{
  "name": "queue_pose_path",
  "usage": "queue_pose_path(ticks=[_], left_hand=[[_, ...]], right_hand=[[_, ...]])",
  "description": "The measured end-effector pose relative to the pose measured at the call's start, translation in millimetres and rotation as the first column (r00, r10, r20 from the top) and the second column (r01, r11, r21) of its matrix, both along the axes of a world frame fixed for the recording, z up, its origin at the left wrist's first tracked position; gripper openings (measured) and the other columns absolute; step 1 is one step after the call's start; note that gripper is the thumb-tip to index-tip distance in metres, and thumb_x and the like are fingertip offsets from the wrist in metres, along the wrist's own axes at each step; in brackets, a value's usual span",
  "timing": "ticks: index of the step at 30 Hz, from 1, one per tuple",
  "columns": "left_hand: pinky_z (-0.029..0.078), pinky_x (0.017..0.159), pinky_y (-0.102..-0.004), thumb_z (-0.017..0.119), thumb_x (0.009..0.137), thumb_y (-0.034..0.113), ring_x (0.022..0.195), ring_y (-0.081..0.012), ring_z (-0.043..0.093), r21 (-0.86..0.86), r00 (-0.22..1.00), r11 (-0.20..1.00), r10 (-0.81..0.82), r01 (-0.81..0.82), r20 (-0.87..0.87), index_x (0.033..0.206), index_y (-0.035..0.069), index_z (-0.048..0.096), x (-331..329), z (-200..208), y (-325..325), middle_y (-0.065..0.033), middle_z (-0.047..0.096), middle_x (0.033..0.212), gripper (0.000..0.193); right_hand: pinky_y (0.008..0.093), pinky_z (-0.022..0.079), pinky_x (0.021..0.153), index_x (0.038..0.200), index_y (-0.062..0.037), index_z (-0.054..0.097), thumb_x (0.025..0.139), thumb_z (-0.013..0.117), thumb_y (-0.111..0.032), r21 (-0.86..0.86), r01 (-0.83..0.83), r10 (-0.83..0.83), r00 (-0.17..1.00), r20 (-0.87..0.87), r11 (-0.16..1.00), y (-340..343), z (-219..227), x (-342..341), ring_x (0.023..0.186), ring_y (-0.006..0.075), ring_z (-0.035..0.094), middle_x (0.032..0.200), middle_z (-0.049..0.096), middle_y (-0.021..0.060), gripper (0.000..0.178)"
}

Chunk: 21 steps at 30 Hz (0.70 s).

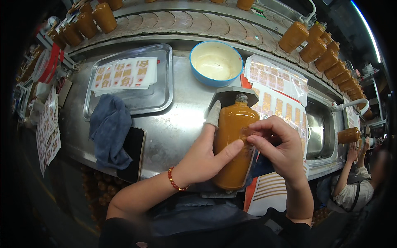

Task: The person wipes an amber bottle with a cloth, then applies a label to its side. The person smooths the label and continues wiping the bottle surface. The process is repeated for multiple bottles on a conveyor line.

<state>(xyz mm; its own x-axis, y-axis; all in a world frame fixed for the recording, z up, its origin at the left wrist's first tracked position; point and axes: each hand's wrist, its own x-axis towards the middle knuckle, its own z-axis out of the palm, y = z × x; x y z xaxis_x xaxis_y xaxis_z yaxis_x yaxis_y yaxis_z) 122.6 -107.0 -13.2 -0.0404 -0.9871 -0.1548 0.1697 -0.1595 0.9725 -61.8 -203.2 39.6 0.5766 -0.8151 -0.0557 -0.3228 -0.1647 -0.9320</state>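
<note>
An amber-brown glazed bottle (231,167) with a clear, threaded neck leans in front of me, its neck pointing away. My left hand (202,161) grips its left side, with the thumb across the front; one finger wears a whitish finger cot (213,114). On the bottle's right face, my right hand (279,144) pinches a small, thin, see-through decal (245,133) between thumb and fingertips. The decal lies against the glaze near my left thumb. Behind the neck is a grey metal plate (223,94), partly covered by the bottle.
A blue-rimmed bowl (216,62) stands beyond the bottle. To the left are a metal tray (163,89) with decal sheets (124,74), a blue cloth (108,128) and a dark phone-like slab (134,155). More sheets (279,99), a sink (320,138) and a co-worker (355,182) are rightward; a slatted conveyor (186,24) runs behind.
</note>
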Motion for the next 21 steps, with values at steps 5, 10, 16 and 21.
queue_pose_path(ticks=[5, 10, 16, 21], left_hand=[[0.025, 0.121, -0.0364, 0.043, 0.109, 0.019, 0.149, -0.0225, 0.029, 0.037, 0.99, 0.999, 0.006, -0.001, -0.14, 0.162, 0.0, 0.005, 3.5, 0.1, -1.0, -0.0136, 0.028, 0.162, 0.068], [0.037, 0.115, -0.0372, 0.061, 0.101, 0.014, 0.141, -0.0234, 0.043, 0.023, 0.996, 0.997, 0.07, -0.069, -0.049, 0.159, -0.004, 0.007, -4.4, 0.6, 10.5, -0.019, 0.038, 0.154, 0.081], [0.045, 0.109, -0.0404, 0.087, 0.077, 0.021, 0.129, -0.0295, 0.055, -0.099, 0.938, 0.993, -0.025, 0.063, 0.345, 0.154, -0.006, 0.012, -11.2, 4.2, 17.0, -0.022, 0.05, 0.14, 0.111], [0.046, 0.108, -0.0407, 0.087, 0.076, 0.02, 0.128, -0.0283, 0.055, -0.038, 0.938, 0.997, -0.047, 0.064, 0.342, 0.154, -0.005, 0.013, -14.1, -0.9, 17.6, -0.0205, 0.049, 0.14, 0.11]], right_hand=[[0.0186, 0.049, 0.07, 0.102, 0.0015, 0.069, 0.09, 0.074, 0.0, 0.202, -0.056, 0.035, 0.994, 0.103, 0.978, -0.6, 3.4, -1.6, 0.08, 0.005, 0.062, 0.092, 0.066, 0.0026, 0.012], [0.0194, 0.048, 0.066, 0.098, 0.0019, 0.069, 0.09, 0.073, 0.002, 0.247, -0.003, -0.05, 0.977, 0.208, 0.969, -9.8, 15.6, -28.1, 0.074, 0.0052, 0.059, 0.091, 0.067, 0.0038, 0.009], [0.0198, 0.048, 0.074, 0.101, -0.0023, 0.071, 0.092, 0.074, -0.01, 0.395, 0.432, -0.519, 0.843, 0.142, 0.81, -88.5, -64.9, -171.5, 0.081, 0.0063, 0.063, 0.09, 0.07, 0.0015, 0.013], [0.0236, 0.049, 0.065, 0.097, -0.0008, 0.073, 0.089, 0.078, -0.014, 0.384, 0.671, -0.722, 0.692, -0.015, 0.635, -127.7, -164.8, -307.8, 0.071, 0.0096, 0.063, 0.084, 0.07, 0.0029, 0.017]])
